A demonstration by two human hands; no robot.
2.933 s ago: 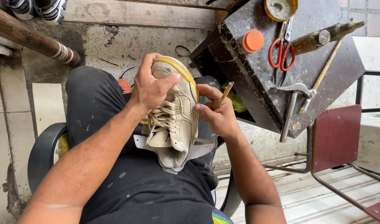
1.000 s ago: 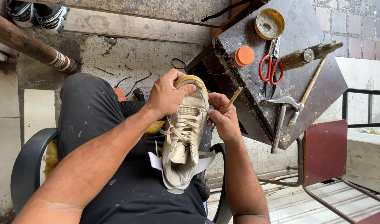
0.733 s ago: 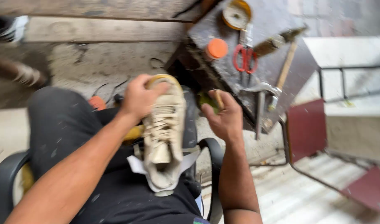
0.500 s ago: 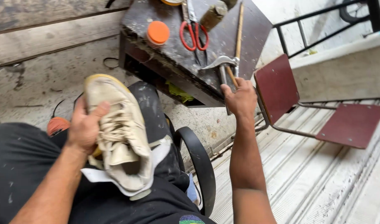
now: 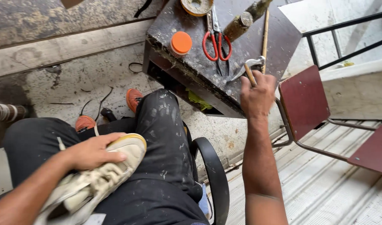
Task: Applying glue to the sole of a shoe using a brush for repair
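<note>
A worn cream sneaker [image 5: 116, 166] with a yellow sole edge lies on my lap, across black trousers. My left hand [image 5: 93, 152] presses down on its laces and grips it. My right hand [image 5: 257, 93] is stretched out to the edge of a dark, stained work table [image 5: 182, 66]. Its fingers are closed around a thin wooden stick [image 5: 250, 75], which points up beside a metal hammer head [image 5: 251, 64].
On the table lie red-handled scissors [image 5: 216, 41], an orange lid [image 5: 181, 43], a round tin [image 5: 196, 6] and a long wooden handle [image 5: 265, 29]. A dark red metal chair [image 5: 307, 100] stands to the right. Orange shoes [image 5: 134, 98] rest on the floor.
My right hand left the sneaker and reached to the table with the stick. The sneaker sank from upright to flat on my lap. The view swung right.
</note>
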